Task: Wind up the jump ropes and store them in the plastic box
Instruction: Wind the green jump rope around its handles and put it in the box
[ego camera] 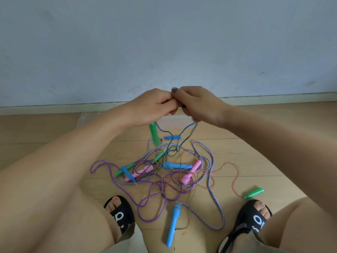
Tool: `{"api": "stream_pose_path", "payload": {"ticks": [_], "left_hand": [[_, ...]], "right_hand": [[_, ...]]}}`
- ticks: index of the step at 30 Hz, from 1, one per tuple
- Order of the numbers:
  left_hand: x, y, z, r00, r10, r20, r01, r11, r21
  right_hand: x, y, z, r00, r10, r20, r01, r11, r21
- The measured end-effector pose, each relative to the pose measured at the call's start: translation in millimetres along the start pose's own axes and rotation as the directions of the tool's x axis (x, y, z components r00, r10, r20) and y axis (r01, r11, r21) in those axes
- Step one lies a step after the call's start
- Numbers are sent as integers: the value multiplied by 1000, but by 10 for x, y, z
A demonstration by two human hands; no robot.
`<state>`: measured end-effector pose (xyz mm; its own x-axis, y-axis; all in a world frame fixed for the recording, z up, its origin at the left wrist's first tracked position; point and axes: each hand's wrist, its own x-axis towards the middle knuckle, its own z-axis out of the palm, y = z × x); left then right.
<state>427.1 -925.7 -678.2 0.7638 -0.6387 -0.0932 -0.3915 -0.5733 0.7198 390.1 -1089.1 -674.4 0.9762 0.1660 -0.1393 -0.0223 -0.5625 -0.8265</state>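
Near the feet lies a blue handle (172, 226). Both hands, left hand (153, 108) and right hand (197, 105), pinch the dark rope (170, 143); better to keep loops even and free from the tangle.

The two hands meet in the air, and what the left hand (155, 106) and the right hand (197, 105) pinch between them is covered by the fingers. The dark blue rope (171, 141) hanging below is blurred near the right hand. The clear plastic box (175, 121) is mostly hidden behind the hands and arms; only a pale part shows. In the tangle on the floor, it cannot be told which handle belongs to which rope. Both sandals are cut by the legs.
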Motion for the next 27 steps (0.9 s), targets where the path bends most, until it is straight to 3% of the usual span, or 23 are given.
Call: {"api": "stream_pose_path", "payload": {"ticks": [3, 10, 12, 15, 18, 22, 27], "left_hand": [[-36, -147, -73, 998, -55, 11, 55, 997, 53], [-51, -215, -96, 994, -93, 58, 88, 993, 83], [-56, -220, -130, 994, -101, 33, 99, 993, 60], [-58, -177, -140, 997, -81, 12, 81, 997, -17], [-71, -128, -110, 998, -62, 32, 64, 997, -52], [-100, -130, -136, 997, -76, 29, 79, 991, -112], [-130, -122, -124, 998, -46, 47, 47, 998, -33]], "right_hand": [[18, 134, -215, 994, -89, -60, 61, 930, -363], [21, 224, -417, 998, -38, -54, 5, 862, -506], [-2, 228, -402, 1000, 25, 16, -14, 886, -464], [-68, 180, -334, 989, 25, 149, 6, 979, -206], [-82, 102, -277, 992, -58, 110, 58, 998, -1], [-45, 122, -262, 996, -49, 69, 50, 999, -8], [-39, 147, -277, 996, -36, 81, 42, 997, -67]]}}
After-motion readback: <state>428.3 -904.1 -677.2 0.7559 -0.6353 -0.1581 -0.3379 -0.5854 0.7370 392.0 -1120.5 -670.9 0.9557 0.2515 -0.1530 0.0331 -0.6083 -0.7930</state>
